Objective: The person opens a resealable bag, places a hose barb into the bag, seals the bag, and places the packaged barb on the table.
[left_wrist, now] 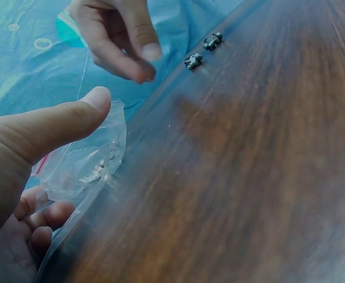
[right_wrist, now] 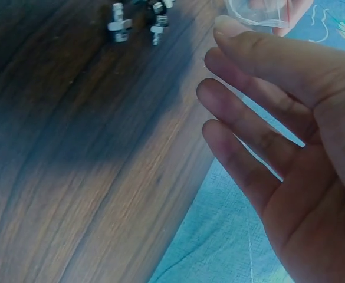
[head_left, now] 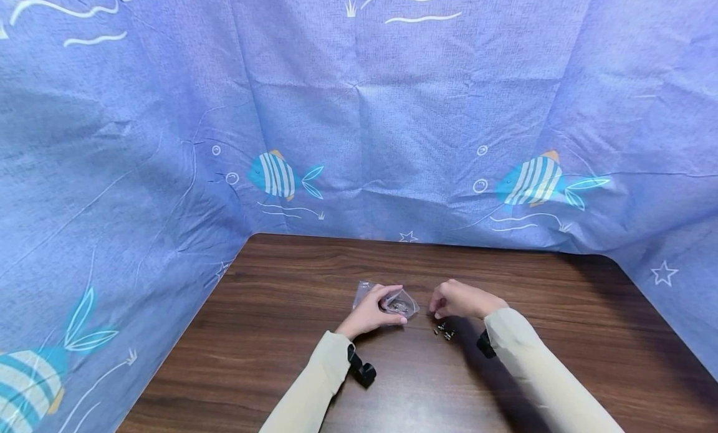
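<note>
Head view: loose metal parts [head_left: 447,336] lie on the bench [head_left: 291,296], just beside the right hand [head_left: 460,299], toward the wearer, farther from the left hand [head_left: 367,313]. Left wrist view: left thumb and curled fingers hold the plastic bag [left_wrist: 66,171], metal pieces [left_wrist: 104,168] inside. Right wrist view: right fingers loosely bent, nothing seen gripped; two parts' long axes roughly parallel

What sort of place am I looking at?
Probably an improvised tabletop workspace: brown wood-grain table, blue fish-print fabric hung behind it, and small silvery metallic-looking parts lying on top.
</note>
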`<state>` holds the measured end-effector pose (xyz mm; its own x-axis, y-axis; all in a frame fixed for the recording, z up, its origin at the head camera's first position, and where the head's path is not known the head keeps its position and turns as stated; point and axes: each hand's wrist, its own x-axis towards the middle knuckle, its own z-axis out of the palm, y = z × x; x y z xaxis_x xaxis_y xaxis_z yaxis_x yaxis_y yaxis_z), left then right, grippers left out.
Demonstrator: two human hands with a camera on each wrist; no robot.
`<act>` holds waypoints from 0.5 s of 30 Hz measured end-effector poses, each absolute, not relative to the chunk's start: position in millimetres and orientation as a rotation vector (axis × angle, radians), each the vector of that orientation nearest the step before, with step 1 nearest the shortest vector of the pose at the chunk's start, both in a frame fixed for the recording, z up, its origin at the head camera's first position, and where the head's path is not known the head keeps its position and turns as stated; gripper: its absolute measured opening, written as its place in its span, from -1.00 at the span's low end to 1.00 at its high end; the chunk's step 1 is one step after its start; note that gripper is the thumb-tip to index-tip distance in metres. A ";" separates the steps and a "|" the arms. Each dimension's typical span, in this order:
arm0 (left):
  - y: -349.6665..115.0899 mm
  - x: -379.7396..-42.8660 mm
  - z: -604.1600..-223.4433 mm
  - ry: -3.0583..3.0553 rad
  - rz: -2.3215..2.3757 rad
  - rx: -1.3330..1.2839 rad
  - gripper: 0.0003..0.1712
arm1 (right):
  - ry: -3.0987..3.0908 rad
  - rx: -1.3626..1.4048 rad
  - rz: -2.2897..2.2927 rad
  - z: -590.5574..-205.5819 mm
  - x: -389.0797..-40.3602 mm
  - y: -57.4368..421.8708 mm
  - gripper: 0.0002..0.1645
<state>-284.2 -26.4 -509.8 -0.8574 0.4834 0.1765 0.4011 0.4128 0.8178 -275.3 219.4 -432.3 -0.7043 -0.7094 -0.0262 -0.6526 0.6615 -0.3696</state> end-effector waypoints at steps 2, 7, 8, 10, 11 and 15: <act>-26.3 -284.0 -509.3 2.567 1.441 0.806 -0.15 | 2.699 -1.119 -0.503 -433.7 -274.0 221.4 -0.88; -26.1 -284.4 -509.0 2.567 1.432 0.811 -0.16 | 2.666 -1.090 -0.517 -436.0 -270.2 225.6 -0.86; -26.1 -284.6 -509.1 2.567 1.431 0.811 -0.16 | 2.661 -1.080 -0.518 -436.3 -269.6 226.3 -0.86; -26.2 -284.8 -509.2 2.571 1.428 0.810 -0.16 | 2.656 -1.060 -0.518 -436.8 -268.5 227.4 -0.85; -26.3 -284.9 -509.3 2.572 1.427 0.808 -0.16 | 2.654 -1.042 -0.521 -436.9 -268.0 228.0 -0.85; -26.6 -284.5 -508.8 2.571 1.430 0.807 -0.15 | 2.662 -1.021 -0.516 -438.2 -266.6 229.5 -0.83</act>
<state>-284.5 -26.6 -508.8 -0.8562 0.4875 0.1709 0.4025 0.4220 0.8124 -266.6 229.5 -438.2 -0.7255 -0.6811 -0.0989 -0.5948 0.6929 -0.4076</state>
